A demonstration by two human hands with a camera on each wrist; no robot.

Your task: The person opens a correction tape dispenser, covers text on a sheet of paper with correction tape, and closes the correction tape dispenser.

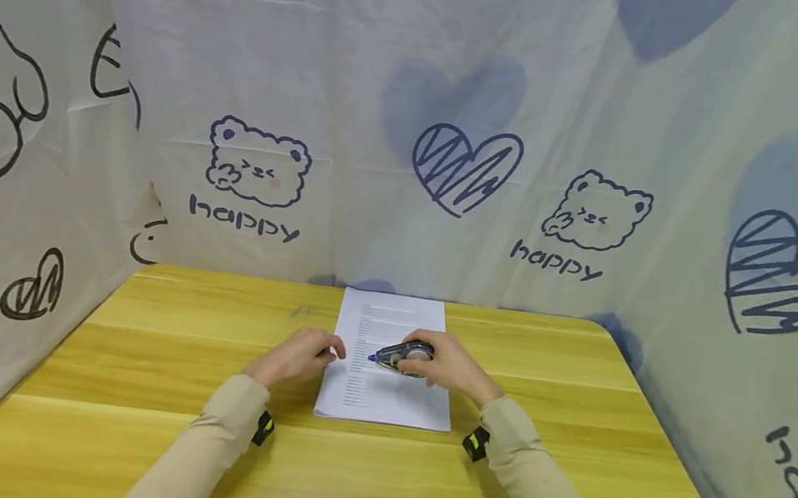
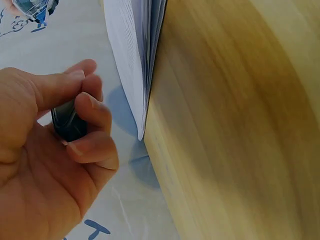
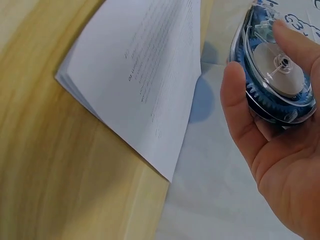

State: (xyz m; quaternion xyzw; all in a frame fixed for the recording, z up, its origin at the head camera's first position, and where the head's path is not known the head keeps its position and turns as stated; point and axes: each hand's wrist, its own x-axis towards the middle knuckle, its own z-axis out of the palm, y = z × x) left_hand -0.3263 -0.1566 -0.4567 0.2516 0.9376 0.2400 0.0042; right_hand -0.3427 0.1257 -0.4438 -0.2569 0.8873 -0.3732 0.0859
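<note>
1. Head view shows the biggest thing around me, the white cloth backdrop point(image 1: 407, 73) printed with bears, hearts and the word "happy", which walls in the desk on three sides.
2. Next is the yellow wooden table point(image 1: 151, 351) with its lengthwise grain, and both my beige sleeves point(image 1: 207, 442) reach in over its near edge.
3. A stack of printed paper point(image 1: 379, 398) lies flat in the middle of the table, its far short edge close to the backdrop. The right wrist view shows it as several sheets with fine lines of text point(image 3: 145, 65), and the left wrist view shows its layered edge point(image 2: 145, 65) against the wood.
4. My right hand point(image 1: 455, 367) rests over the right half of the paper, with fingers and thumb curled round a correction tape dispenser point(image 1: 403, 357).
5. My left hand point(image 1: 297, 356) sits at the left edge of the paper, touching or just beside it. In the left wrist view its fingers point(image 2: 92, 107) are curled round a small dark object point(image 2: 67, 122) held against the palm; I cannot tell what that object is.
6. The dispenser has a clear shell with blue gears and a white reel inside point(image 3: 277, 70). It lies on its side just above the page, its blue tip point(image 1: 373, 357) pointing left toward my left hand.
</note>
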